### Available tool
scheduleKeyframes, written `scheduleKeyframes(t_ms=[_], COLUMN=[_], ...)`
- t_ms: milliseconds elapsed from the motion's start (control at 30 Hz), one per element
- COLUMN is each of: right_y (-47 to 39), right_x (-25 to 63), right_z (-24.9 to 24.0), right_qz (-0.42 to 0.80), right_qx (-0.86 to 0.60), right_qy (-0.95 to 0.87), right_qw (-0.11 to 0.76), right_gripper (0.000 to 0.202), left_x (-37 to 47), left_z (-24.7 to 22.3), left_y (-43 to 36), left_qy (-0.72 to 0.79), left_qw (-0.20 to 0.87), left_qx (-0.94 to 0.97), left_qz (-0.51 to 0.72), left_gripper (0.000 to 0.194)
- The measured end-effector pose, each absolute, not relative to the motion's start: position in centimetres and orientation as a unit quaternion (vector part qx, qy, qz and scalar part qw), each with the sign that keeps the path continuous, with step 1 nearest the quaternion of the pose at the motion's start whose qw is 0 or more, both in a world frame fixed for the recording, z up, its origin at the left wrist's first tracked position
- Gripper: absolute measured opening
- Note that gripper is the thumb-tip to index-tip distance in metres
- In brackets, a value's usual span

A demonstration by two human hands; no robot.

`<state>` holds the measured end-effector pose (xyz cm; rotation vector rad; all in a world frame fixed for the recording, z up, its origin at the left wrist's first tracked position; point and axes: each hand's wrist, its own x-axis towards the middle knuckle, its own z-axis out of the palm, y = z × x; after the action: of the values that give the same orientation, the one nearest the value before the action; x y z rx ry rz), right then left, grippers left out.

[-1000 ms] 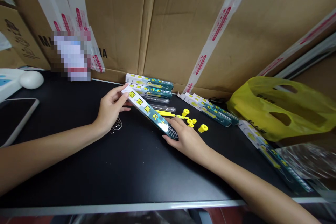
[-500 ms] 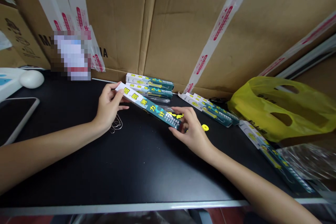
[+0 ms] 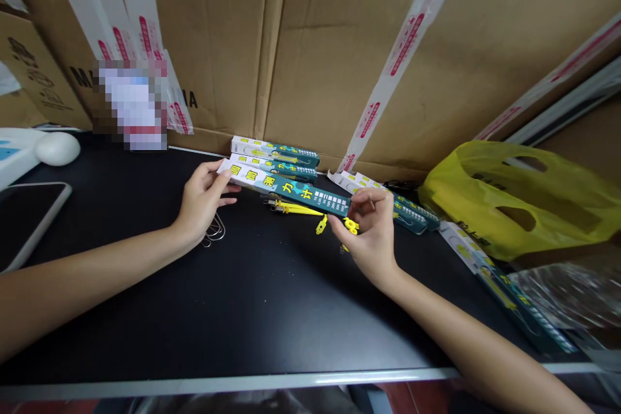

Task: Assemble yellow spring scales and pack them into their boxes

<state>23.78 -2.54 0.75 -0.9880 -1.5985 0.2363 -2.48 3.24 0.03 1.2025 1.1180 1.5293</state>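
Observation:
A long, narrow cardboard box [image 3: 286,187], white at one end and dark green at the other with yellow characters, is held above the black table. My left hand [image 3: 201,197] pinches its white end between thumb and fingers. Around the green end close the thumb and fingers of my right hand [image 3: 371,226]. Yellow plastic parts [image 3: 303,209] with metal pieces lie just below the box, partly hidden by it. A small yellow ring [image 3: 351,226] is beside my right thumb. Bent metal hooks [image 3: 216,229] lie by my left wrist.
Similar boxes [image 3: 274,150] lie behind the held one; others [image 3: 407,217] lie to the right, one [image 3: 509,291] near the table's right side. A yellow plastic bag [image 3: 519,200] sits at right, a phone-like device [image 3: 32,220] at left. Large cardboard [image 3: 330,65] stands behind.
The box's green end has swung up and to the right along with my right hand, so it lies more level. More of the yellow parts beneath it now show.

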Motion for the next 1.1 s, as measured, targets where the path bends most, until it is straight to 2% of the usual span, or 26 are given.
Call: scheduleKeyframes(t_ms=[267,467,633,800,1100], right_y=[-1.9,-0.8,-0.4,1.0,7.2], right_x=[24.5,25.5,25.7,25.0,23.7], right_z=[1.0,0.8,0.9,1.5,0.0], right_qz=[0.057,0.081,0.104,0.163,0.193], right_qx=[-0.389,-0.413,-0.438,-0.439,-0.486], right_qy=[-0.668,-0.628,-0.657,-0.695,-0.693], right_qw=[0.632,0.654,0.605,0.546,0.496], right_gripper=[0.030,0.027,0.033,0.038,0.036], left_x=[-2.2,-2.1,-2.5,-3.2,-4.8], left_z=[-0.2,-0.5,-0.5,0.6,-0.6], left_y=[2.7,2.3,3.3,5.9,9.7], left_qy=[0.427,0.409,0.414,0.448,0.483], left_qw=[0.416,0.384,0.267,0.203,0.302], left_qx=[0.509,0.581,0.649,0.684,0.666], left_qz=[0.621,0.590,0.579,0.539,0.481], left_gripper=[0.031,0.043,0.049,0.057,0.077])
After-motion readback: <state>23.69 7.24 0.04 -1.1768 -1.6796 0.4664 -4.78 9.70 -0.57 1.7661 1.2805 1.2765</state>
